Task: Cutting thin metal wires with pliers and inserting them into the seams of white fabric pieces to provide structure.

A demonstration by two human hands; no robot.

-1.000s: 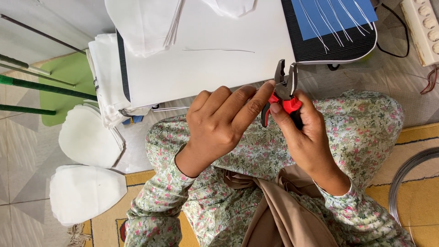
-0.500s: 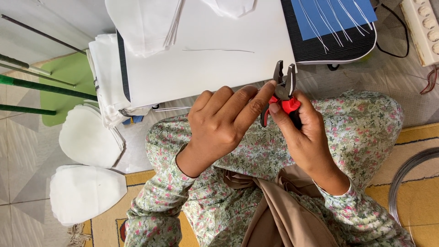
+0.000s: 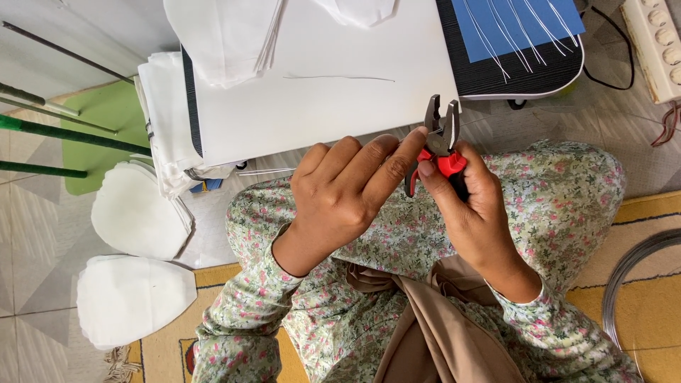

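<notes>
Pliers [image 3: 441,136] sit in right hand [image 3: 474,213], left hand [image 3: 347,195] touching.

Red-handled pliers [image 3: 440,145] with dark grey jaws. Green floral-print sleeves [image 3: 262,305]. White table [image 3: 319,106], white fabric stacks [image 3: 135,213], blue sheet [image 3: 518,25], green mat [image 3: 103,117], yellow rug [image 3: 645,298].

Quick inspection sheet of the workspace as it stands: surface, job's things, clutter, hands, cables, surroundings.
Surface: low white table, one thin wire lying on it.
Job's things: red-handled pliers, jaws open, tip up.
Clutter: white fabric stacks on the table; more white pieces on the floor.
Grippers: right hand grips the pliers; left hand fingers touch them.
Cables: black cord; power strip; wire coil.
Surroundings: blue sheet with cut wires, tiled floor, yellow rug.
</notes>
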